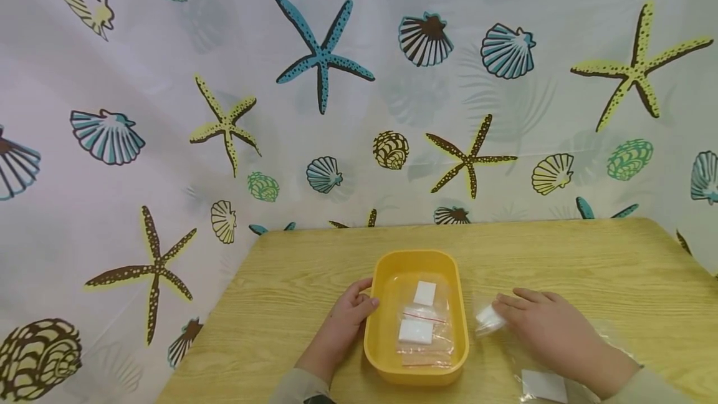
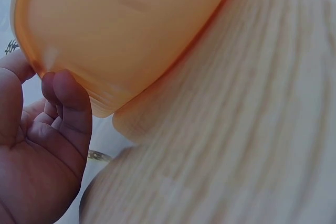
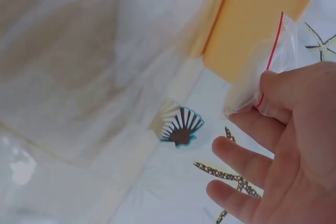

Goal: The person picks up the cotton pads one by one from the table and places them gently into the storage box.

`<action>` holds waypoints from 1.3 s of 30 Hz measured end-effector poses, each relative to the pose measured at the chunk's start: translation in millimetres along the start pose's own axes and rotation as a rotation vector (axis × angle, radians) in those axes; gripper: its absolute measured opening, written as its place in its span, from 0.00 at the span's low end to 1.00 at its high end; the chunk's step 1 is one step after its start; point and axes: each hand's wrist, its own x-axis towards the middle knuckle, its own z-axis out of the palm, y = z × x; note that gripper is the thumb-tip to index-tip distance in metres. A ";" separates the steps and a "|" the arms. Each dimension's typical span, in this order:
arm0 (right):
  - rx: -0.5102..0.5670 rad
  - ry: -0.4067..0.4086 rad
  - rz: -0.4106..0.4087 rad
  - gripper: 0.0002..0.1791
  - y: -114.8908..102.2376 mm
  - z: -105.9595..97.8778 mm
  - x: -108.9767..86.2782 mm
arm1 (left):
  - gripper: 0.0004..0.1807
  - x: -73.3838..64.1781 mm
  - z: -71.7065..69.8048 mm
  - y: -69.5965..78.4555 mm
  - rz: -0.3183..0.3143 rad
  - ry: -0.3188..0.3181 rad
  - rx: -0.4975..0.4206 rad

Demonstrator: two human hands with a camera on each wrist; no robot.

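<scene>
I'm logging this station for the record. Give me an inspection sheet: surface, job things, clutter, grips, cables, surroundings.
Surface: wood-grain tabletop.
Job things: yellow tray containing small zip bags with white pieces; clear bag lying right of the tray, with a white piece visible.
Clutter: nothing seen.
Left grip: bare hand, holding the tray's left side.
Right grip: bare hand, pinching another zip bag.
Cables: nothing seen.
Surroundings: pale sheet printed with starfish and shells.

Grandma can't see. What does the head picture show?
A person's left hand holds a yellow tray containing clear bags with white pieces; the right hand pinches another bag beside it. Behind the wooden table hangs starfish-patterned cloth.
</scene>
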 end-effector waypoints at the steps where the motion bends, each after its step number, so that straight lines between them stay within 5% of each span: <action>1: 0.004 0.008 0.011 0.19 1.1 -1.5 0.5 | 0.31 0.3 -0.1 -0.2 0.000 0.001 0.000; 15: 0.101 0.025 0.116 0.23 -1.3 -19.4 20.1 | 0.31 0.9 0.5 -0.4 0.008 -0.002 -0.006; 26: 0.151 0.097 0.050 0.21 -18.8 -17.8 39.3 | 0.33 -0.8 1.3 0.8 -0.003 0.016 -0.022; 39: 0.179 0.085 0.023 0.22 -33.9 -14.7 56.8 | 0.33 -4.0 2.8 4.6 -0.049 -0.004 -0.177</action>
